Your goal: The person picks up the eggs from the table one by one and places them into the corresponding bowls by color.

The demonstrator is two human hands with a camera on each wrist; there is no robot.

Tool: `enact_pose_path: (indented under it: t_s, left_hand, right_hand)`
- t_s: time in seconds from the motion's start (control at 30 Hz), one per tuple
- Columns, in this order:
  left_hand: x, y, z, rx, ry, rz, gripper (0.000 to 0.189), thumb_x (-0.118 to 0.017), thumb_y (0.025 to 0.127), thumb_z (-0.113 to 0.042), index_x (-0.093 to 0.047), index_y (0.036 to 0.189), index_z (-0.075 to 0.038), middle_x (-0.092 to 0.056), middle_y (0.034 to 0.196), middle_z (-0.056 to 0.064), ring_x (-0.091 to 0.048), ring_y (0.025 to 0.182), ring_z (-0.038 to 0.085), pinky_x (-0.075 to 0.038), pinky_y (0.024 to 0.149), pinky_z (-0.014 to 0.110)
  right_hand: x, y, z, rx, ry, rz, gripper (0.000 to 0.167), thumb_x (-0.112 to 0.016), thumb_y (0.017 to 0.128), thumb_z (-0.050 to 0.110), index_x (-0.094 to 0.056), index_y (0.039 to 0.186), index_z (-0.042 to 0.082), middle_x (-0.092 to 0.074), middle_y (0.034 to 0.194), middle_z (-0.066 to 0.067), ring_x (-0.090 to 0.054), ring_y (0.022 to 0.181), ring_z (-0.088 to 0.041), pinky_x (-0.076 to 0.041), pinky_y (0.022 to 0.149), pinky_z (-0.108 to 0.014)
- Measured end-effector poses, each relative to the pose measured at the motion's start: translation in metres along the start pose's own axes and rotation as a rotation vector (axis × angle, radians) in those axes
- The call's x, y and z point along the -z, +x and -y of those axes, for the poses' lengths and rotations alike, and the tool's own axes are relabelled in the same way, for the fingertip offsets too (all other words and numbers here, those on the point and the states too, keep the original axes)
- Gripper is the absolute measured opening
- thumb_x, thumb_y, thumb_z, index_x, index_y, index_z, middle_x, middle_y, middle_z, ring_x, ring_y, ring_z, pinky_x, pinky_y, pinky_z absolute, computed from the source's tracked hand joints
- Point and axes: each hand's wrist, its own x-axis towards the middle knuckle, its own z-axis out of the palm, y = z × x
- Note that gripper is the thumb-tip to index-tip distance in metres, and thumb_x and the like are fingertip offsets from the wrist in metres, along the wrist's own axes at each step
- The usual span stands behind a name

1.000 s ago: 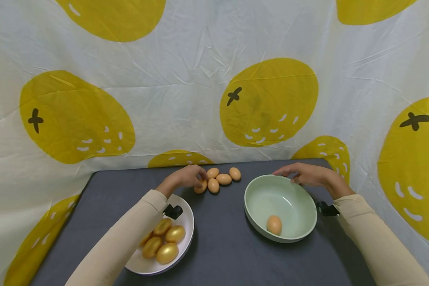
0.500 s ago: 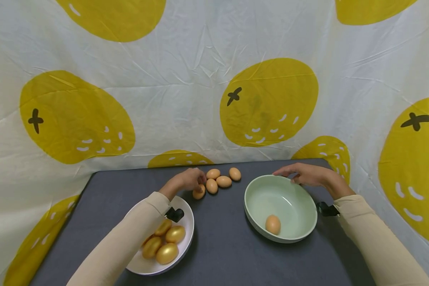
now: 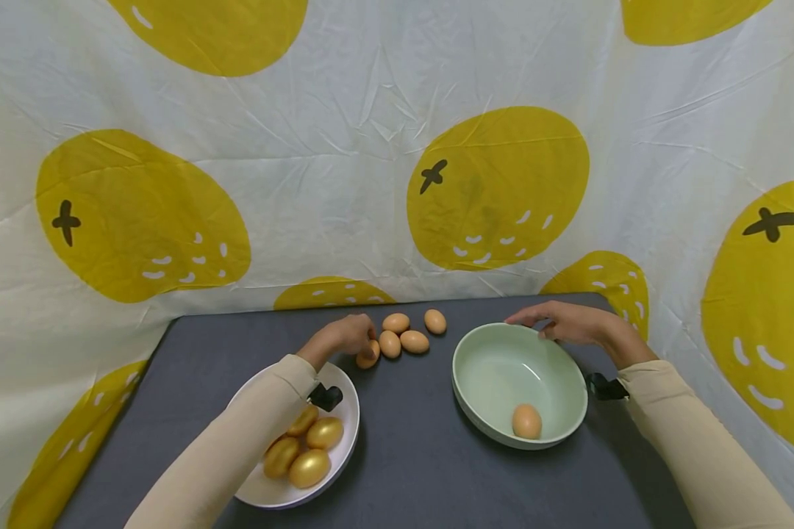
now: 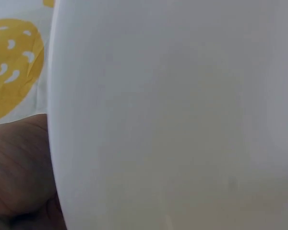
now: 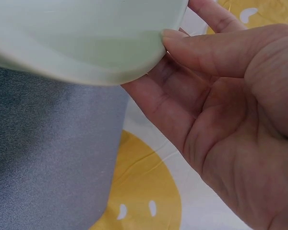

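Observation:
My left hand reaches over the white bowl, fingers curled onto a brown egg at the near left of a loose group. More brown eggs lie just right of it. In the left wrist view the white bowl fills most of the picture and hides the fingers; only part of the hand shows. My right hand grips the far right rim of a pale green bowl. Its thumb lies over the rim, fingers beneath. One brown egg sits inside that bowl.
Several golden eggs lie in the white bowl, partly covered by the left sleeve. Dark grey cloth covers the table. Behind it hangs a white curtain with big yellow fruit prints.
The left hand has drawn its egg slightly toward me, and neighbouring eggs have shifted a little. The egg in the green bowl has rolled to the right. The right hand has stayed put.

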Motion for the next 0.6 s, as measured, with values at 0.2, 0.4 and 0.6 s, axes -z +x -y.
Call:
enact_pose_path:
  t_s: [0.2, 0.4, 0.6]
  left_hand:
    - [-0.0017, -0.0017, 0.0009, -0.006, 0.016, -0.037, 0.035, -0.077, 0.088, -0.014, -0.069, 0.121, -0.006, -0.066, 0.116, 0.008, -0.059, 0.090, 0.020, -0.051, 0.079, 0.035]
    - [-0.0014, -0.0029, 0.0034, -0.002, 0.009, -0.049, 0.030, -0.076, 0.087, -0.011, -0.070, 0.116, -0.006, -0.067, 0.107, 0.008, -0.057, 0.084, 0.020, -0.048, 0.072, 0.033]
    - [-0.0005, -0.0051, 0.0043, 0.004, -0.010, -0.051, 0.040, -0.073, 0.088, -0.010, -0.067, 0.128, -0.003, -0.066, 0.121, 0.012, -0.059, 0.089, 0.022, -0.051, 0.076, 0.034]
  right_hand:
    - [-0.0008, -0.0007, -0.0005, 0.011, -0.017, -0.009, 0.059, -0.044, 0.095, -0.017, -0.049, 0.150, 0.005, -0.052, 0.146, -0.023, -0.045, 0.135, -0.046, -0.056, 0.089, -0.035]
    - [-0.0019, -0.0006, -0.0026, -0.007, 0.011, -0.010, 0.058, -0.045, 0.096, -0.016, -0.050, 0.150, 0.006, -0.051, 0.146, -0.023, -0.045, 0.134, -0.046, -0.056, 0.086, -0.036]
    - [-0.0022, -0.0006, -0.0021, -0.021, 0.023, -0.003, 0.058, -0.045, 0.096, -0.016, -0.049, 0.150, 0.007, -0.049, 0.147, -0.024, -0.044, 0.134, -0.046, -0.056, 0.087, -0.035]
